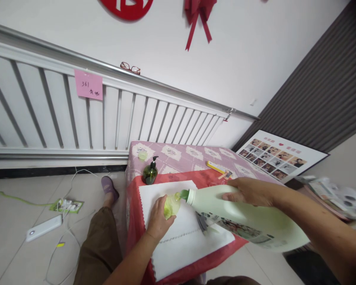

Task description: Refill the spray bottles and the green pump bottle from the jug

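Note:
My left hand [159,221] is closed round a small clear yellow-green cup [172,205], held over the white cloth [178,253]. My right hand [249,190] grips a big pale green jug-like bottle [264,229], tipped on its side with the neck toward the left. Its green spout [184,194] meets the cup's rim; I cannot make out whether liquid is flowing. Behind my left hand stands a dark green pump bottle [150,174]. A dark grey object [201,222] on the cloth is partly hidden beneath the big bottle.
A purple patterned cover [180,152] and red cloth [166,177] drape the table. A small pale green piece [142,155] and a yellow box [216,166] lie on it. Behind runs a white radiator [148,122]. Cables and a power bank [44,228] are on the floor.

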### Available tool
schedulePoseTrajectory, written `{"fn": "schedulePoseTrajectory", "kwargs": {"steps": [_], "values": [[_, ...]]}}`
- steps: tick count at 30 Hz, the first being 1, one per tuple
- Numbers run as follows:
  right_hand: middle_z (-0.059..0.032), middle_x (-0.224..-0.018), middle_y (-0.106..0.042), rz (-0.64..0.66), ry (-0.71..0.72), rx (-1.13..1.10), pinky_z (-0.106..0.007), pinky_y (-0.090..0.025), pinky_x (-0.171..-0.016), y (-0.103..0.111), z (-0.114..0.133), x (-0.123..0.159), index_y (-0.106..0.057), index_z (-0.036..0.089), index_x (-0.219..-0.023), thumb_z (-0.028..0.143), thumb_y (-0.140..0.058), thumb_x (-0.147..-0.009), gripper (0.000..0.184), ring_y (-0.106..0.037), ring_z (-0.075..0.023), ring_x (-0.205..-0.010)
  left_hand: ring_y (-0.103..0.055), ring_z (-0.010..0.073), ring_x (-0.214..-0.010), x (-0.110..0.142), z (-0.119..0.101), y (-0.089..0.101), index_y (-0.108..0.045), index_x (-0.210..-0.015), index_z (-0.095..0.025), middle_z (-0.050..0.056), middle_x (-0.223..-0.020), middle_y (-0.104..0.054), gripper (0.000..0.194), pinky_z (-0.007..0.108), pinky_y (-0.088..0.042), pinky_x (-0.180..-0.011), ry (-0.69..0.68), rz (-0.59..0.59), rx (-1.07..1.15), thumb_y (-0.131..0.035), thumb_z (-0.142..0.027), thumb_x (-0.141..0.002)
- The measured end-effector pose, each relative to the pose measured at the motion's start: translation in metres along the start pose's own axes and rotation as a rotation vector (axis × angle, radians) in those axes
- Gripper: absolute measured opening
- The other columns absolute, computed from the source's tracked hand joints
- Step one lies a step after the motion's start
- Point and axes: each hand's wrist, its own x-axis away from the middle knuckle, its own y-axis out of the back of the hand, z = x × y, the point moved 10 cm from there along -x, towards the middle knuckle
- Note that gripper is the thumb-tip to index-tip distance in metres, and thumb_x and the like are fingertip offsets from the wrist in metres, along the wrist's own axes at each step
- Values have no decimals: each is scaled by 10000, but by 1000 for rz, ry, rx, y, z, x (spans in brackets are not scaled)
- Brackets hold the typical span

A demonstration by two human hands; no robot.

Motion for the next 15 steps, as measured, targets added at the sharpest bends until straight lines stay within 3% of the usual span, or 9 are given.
{"fn": "schedulePoseTrajectory", "kwargs": {"steps": [15], "values": [[-120, -938, -718, -5, 3, -11, -331, -463, -645, 0, 1, 1, -612, 186, -918, 695, -487, -777, 543, -671, -296, -847, -408, 276, -1348, 0, 0, 1, -337, -1427, -198, 137, -1421, -459, 776, 426, -334, -1159, 1, -10, 1, -643, -247, -716]]}}
